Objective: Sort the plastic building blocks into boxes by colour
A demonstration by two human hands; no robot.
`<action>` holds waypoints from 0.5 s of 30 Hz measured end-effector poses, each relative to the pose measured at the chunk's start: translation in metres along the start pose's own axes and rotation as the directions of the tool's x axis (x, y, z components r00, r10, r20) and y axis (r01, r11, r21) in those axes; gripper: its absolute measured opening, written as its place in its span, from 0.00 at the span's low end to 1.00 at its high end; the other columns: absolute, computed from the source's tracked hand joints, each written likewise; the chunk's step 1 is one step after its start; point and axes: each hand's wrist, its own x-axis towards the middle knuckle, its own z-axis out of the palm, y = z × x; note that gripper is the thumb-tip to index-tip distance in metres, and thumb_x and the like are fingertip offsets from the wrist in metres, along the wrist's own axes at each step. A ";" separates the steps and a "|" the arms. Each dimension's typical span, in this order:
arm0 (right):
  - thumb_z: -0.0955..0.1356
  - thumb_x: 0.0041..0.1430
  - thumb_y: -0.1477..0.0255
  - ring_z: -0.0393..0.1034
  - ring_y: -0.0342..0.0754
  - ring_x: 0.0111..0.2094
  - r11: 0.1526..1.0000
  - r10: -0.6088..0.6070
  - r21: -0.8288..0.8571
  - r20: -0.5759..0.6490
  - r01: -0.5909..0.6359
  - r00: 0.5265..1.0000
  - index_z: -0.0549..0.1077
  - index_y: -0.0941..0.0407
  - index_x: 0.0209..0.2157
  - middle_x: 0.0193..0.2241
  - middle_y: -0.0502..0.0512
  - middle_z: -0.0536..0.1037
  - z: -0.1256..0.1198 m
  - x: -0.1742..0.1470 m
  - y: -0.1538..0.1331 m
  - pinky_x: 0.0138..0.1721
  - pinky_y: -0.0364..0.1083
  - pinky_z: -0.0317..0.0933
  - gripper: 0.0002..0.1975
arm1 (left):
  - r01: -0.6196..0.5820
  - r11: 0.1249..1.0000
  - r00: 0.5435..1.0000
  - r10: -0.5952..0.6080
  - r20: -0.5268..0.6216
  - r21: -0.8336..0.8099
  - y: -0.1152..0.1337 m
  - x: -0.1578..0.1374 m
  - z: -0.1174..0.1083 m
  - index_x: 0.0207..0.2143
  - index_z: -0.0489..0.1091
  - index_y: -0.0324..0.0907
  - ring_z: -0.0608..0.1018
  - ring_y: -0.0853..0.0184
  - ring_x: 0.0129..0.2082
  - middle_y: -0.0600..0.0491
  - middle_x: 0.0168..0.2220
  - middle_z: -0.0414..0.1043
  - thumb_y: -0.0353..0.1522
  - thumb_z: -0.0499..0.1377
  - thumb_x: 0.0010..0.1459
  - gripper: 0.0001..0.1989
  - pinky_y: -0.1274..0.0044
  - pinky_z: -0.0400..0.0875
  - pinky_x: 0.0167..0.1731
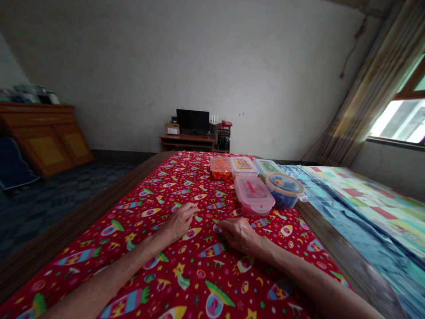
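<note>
My left hand (pixel 182 220) rests on the red patterned cloth (pixel 199 274), palm down, fingers loosely bent and nothing held. Across a small gap lies my right hand (pixel 239 235), also on the cloth, its fingers a little apart and partly curled, with nothing seen in them. Nearest to it is a pink-lidded plastic food container (pixel 254 195). Just right of that sits a round container (pixel 283 190) with an orange-rimmed lid and dark blue contents. Behind stand a container of orange pieces (pixel 221 169), a clear-lidded container with tan contents (pixel 243 166) and one with green contents (pixel 267 166).
Dark wooden table edges (pixel 109 210) show beside the cloth. A bed with a patchwork cover (pixel 361 195) adjoins on the right. Beyond the table are a desk (pixel 189 138) with a monitor (pixel 192 120) and, at left, a wooden cabinet (pixel 46 137).
</note>
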 end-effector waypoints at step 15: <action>0.62 0.45 0.81 0.73 0.50 0.36 0.829 0.558 -0.023 0.072 -0.558 0.827 0.78 0.61 0.37 0.30 0.54 0.80 -0.142 0.084 0.238 0.38 0.44 0.64 0.18 | 0.065 0.992 0.997 -0.059 0.057 -0.108 -0.010 0.003 0.007 0.43 0.72 0.43 0.77 0.68 0.40 0.49 0.42 0.72 0.29 0.45 0.65 0.16 0.79 0.73 0.39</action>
